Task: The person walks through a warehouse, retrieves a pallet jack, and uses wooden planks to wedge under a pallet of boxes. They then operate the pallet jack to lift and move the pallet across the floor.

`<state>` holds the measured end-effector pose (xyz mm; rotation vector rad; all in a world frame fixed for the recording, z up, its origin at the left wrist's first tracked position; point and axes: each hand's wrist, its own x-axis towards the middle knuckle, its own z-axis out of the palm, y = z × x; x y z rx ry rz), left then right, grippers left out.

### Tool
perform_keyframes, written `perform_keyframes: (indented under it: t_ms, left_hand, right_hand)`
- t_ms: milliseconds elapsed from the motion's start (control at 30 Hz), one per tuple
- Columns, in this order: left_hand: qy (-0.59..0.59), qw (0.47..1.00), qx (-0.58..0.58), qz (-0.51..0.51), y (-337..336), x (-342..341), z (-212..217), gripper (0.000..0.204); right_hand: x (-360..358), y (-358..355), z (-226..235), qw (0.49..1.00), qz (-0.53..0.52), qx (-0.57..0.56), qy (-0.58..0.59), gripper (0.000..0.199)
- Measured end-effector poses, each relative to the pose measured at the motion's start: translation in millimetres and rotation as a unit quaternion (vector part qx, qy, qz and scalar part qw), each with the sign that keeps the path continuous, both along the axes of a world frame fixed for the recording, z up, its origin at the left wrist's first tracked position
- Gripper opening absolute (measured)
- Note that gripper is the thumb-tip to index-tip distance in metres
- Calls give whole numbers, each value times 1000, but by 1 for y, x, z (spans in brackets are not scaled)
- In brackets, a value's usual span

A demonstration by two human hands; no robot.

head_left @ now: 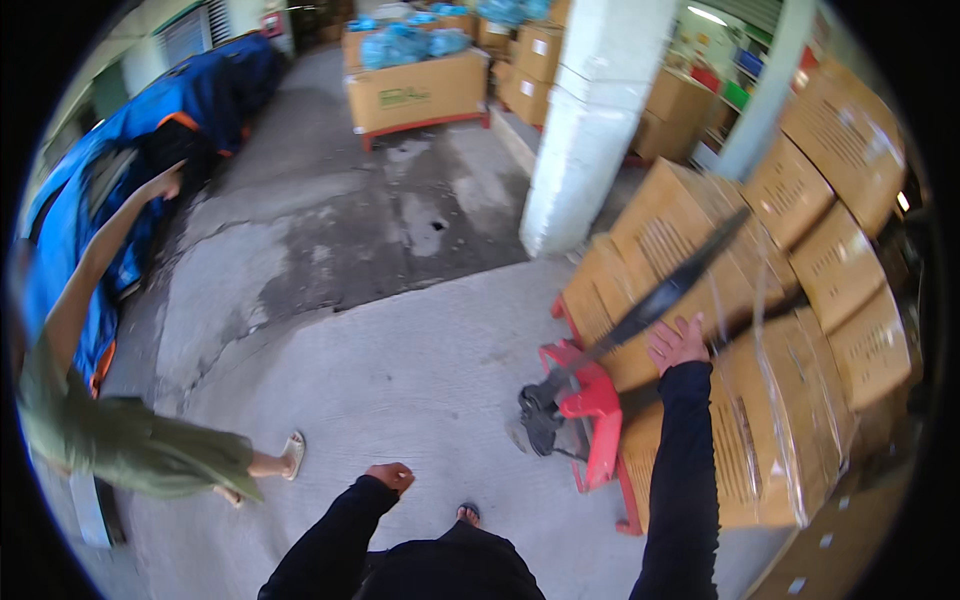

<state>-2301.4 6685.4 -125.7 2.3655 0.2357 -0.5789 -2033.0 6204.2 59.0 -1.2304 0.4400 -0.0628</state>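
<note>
My right hand (680, 345), in a black sleeve, reaches forward with its fingers spread and nothing in them. Just beyond it slants the long black handle (655, 300) of a red pallet jack (600, 415); no clear contact between hand and handle shows. Taped brown cartons (745, 420) are stacked on red supports beside the jack, right behind my right hand. My left hand (392, 477) hangs low over the concrete floor with its fingers curled in, and nothing shows in it.
A person in green (140, 445) at the left stretches an arm toward a blue tarp-covered row (190, 110). A white pillar (595, 130) stands ahead. Beyond it, a large carton (425, 92) on a red base carries blue plastic bags (415, 43). More cartons (840, 140) rise at the right.
</note>
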Motion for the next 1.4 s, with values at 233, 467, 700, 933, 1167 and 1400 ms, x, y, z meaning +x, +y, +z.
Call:
perform_keyframes:
  t_ms: [233, 467, 700, 933, 1167, 1400]
  left_hand:
    - [19, 998, 4, 66, 97, -87, -107, 41]
    - [301, 880, -81, 358, 215, -326, -176, 25]
    - [333, 762, -223, 509, 220, -400, -162, 22]
    - [199, 893, -157, 371, 219, -234, -108, 35]
    - [118, 901, -165, 384, 175, -206, -85, 35]
    - [240, 886, -49, 394, 146, -322, -124, 38]
  right_hand:
    - [51, 70, 63, 960, 10, 250, -127, 96]
    - [8, 91, 181, 992, 3, 50, -113, 87]
    - [90, 89, 171, 993, -58, -45, -98, 43]
    - [189, 89, 164, 993, -77, -28, -85, 40]
    - [207, 170, 155, 995, -59, 3, -85, 35]
    - [224, 227, 149, 994, -36, -42, -99, 24]
